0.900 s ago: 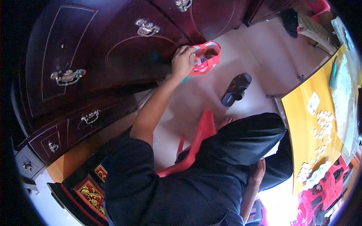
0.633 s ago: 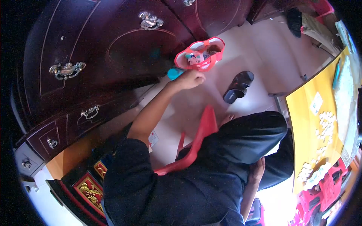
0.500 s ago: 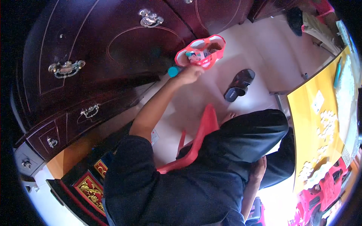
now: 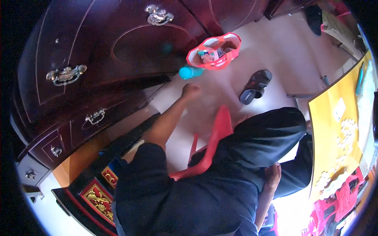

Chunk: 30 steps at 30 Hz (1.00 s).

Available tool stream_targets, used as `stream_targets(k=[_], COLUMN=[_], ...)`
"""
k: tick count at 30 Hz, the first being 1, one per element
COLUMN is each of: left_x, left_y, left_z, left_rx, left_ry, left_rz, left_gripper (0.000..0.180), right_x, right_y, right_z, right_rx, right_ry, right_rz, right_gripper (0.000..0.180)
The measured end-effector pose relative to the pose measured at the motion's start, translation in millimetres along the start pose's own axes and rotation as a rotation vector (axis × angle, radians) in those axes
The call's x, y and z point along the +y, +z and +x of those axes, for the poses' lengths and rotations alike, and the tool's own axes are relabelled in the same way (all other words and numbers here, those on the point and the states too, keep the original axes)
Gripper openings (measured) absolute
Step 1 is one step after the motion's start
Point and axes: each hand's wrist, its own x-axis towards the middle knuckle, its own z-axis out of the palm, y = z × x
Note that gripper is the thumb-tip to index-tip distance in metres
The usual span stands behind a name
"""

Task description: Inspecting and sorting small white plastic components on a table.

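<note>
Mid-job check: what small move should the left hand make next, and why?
Probably reach the left hand slightly forward to the teal container: it appears closest to that hand, beside the open-topped red bag, with nothing visible between. The right hand is farther off, by the legs.
</note>
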Motion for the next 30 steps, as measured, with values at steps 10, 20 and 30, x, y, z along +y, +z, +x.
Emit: stream_targets(k=[10, 20, 30], left_x=[-52.9, 84.7, 194.3], left_y=[33.8, 160.2, 179.8], left_z=[-9.0, 13.7, 14.8], left_rx=[0.210, -0.095, -0.045], left_ry=[-0.067, 0.696, 0.800], left_rz=[0.249, 0.318, 0.287], left_gripper=[0.018, 0.029, 0.050], right_x=[-13.5, -5.1, 28.6], right_y=[25.7, 4.7, -50.2], right_z=[-23.6, -17.5, 6.9], right_rx=[0.102, -0.099, -0.002], right_ry=[-0.107, -0.160, -0.196], right_rz=[-0.126, -0.459, -0.458], right_gripper=[0.020, 0.027, 0.030])
